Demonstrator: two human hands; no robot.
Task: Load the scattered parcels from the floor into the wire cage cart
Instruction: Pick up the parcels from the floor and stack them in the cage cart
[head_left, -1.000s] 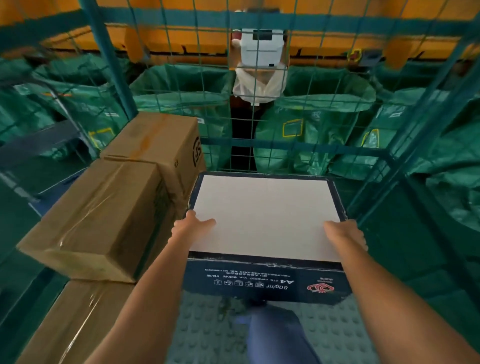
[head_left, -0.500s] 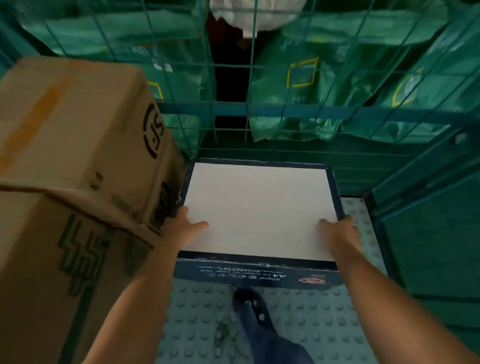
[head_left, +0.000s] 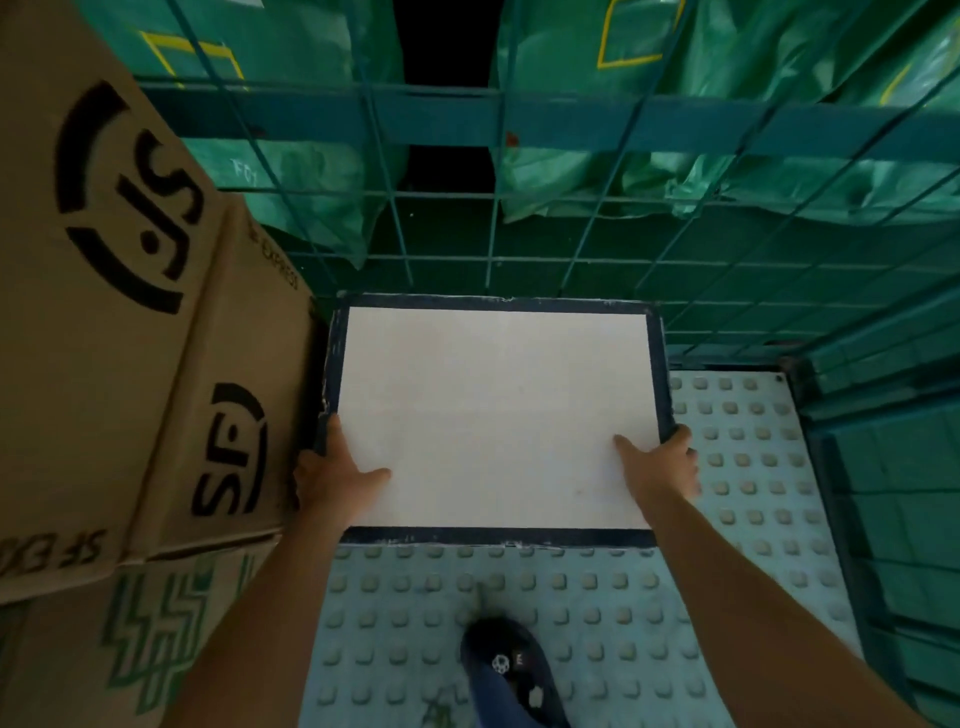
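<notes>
A dark blue box with a white top (head_left: 493, 415) lies low inside the wire cage cart (head_left: 571, 244), against the cart's back mesh and close to the studded floor plate (head_left: 737, 467). My left hand (head_left: 332, 473) grips its near left corner, thumb on the white top. My right hand (head_left: 660, 462) grips the near right corner the same way. The box's left side touches a stack of brown cardboard parcels (head_left: 124, 332).
Green mail sacks (head_left: 727, 119) hang behind the cart's back mesh. The cart's right mesh wall (head_left: 883, 467) stands close to the box. My dark shoe (head_left: 514, 670) rests on the studded plate near the front. A lower cardboard box (head_left: 104, 660) with green print sits under the stack.
The box has gone down and forward into the cart, from chest height to near the floor plate. My head has tipped down with it. Both hands keep their hold.
</notes>
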